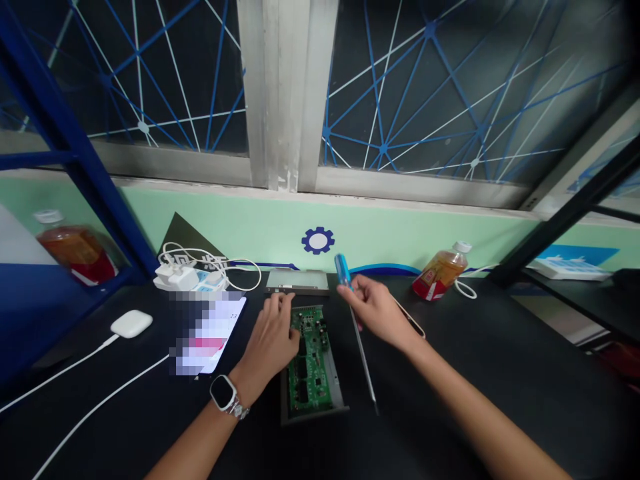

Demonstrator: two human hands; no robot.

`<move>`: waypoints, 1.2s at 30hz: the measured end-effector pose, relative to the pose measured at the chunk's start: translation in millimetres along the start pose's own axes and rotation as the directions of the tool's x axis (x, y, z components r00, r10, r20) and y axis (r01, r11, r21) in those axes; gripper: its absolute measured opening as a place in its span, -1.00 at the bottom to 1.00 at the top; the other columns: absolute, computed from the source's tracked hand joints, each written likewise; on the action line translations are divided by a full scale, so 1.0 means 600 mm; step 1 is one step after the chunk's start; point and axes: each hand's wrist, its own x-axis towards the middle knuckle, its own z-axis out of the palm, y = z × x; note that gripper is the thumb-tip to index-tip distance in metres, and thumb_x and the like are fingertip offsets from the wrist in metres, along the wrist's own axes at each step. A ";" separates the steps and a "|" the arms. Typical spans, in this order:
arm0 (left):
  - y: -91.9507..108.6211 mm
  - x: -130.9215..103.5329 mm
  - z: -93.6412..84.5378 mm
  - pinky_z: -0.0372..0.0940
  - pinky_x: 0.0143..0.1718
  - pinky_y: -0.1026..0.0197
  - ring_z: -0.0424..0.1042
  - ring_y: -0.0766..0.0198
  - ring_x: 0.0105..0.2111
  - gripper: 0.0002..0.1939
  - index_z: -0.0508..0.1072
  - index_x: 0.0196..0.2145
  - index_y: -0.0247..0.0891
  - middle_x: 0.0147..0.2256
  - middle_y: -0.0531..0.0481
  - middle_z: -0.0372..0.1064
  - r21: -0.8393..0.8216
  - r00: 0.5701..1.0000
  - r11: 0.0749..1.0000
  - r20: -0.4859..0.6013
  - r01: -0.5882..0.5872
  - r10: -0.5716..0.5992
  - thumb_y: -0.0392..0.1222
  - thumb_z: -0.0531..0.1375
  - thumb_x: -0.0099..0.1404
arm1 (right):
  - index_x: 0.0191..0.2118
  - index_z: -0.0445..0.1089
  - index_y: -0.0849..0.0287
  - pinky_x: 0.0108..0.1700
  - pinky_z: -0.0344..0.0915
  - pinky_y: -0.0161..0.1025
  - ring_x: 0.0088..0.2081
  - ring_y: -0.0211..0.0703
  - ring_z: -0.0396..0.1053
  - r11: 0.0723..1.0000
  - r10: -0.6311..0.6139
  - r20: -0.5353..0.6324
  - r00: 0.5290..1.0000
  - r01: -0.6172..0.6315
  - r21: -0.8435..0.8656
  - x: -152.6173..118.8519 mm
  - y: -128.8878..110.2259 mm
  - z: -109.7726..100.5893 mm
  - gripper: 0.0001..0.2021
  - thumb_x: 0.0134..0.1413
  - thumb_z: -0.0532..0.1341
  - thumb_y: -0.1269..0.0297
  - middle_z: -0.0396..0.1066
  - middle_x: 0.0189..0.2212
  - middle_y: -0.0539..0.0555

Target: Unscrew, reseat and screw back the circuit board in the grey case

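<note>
It looks like a small electronics workshop or office: a black desk (425,427) bears a circuit board (317,363), with a screwdriver (342,268) just right of it and a phone (227,330) and power strip (213,281) to its left. Beyond the board, a gear emblem (318,241) decorates the green wall (240,221).

The left hand (271,333) hides some of the circuit board (316,367), pixelation masks part of the phone (229,330), and the dim reddish thing (620,360) far right seems unidentifiable.
</note>
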 end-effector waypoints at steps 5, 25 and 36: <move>0.009 -0.005 -0.029 0.31 -0.24 0.05 0.34 -0.06 -0.11 -0.64 0.30 -0.04 -0.30 -0.12 -0.24 0.25 0.103 0.990 0.987 -0.075 0.123 -0.115 -0.11 0.16 0.24 | -0.52 0.14 0.10 -0.51 -0.01 -0.27 -0.57 -0.17 0.30 0.853 0.130 0.020 0.991 -0.102 -0.511 -0.057 0.058 0.001 -0.62 0.19 0.14 -0.03 0.34 -0.63 -0.02; 0.017 -0.025 -0.022 0.15 -0.41 0.15 0.51 -0.01 -0.34 -0.84 0.35 -0.32 -0.24 -0.35 -0.17 0.47 0.260 0.929 0.927 0.182 0.270 -0.322 -0.11 0.07 0.30 | -0.02 0.31 0.17 -0.04 0.09 -0.04 0.00 0.15 0.26 0.725 -0.119 0.196 0.973 0.220 -0.652 0.093 0.033 0.071 -0.68 0.09 0.19 0.22 0.36 -0.03 0.26; -0.012 -0.013 -0.018 0.00 -0.52 0.25 0.38 0.20 -0.54 -0.85 0.33 -0.23 -0.22 -0.57 0.09 0.32 -0.128 0.932 0.924 0.029 0.361 -0.360 -0.14 0.16 0.26 | -0.19 0.33 0.18 -0.19 0.19 -0.24 -0.20 -0.08 0.31 0.831 -0.191 0.170 0.967 0.251 -0.497 0.153 0.039 0.062 -0.80 0.03 0.23 0.29 0.38 -0.23 0.10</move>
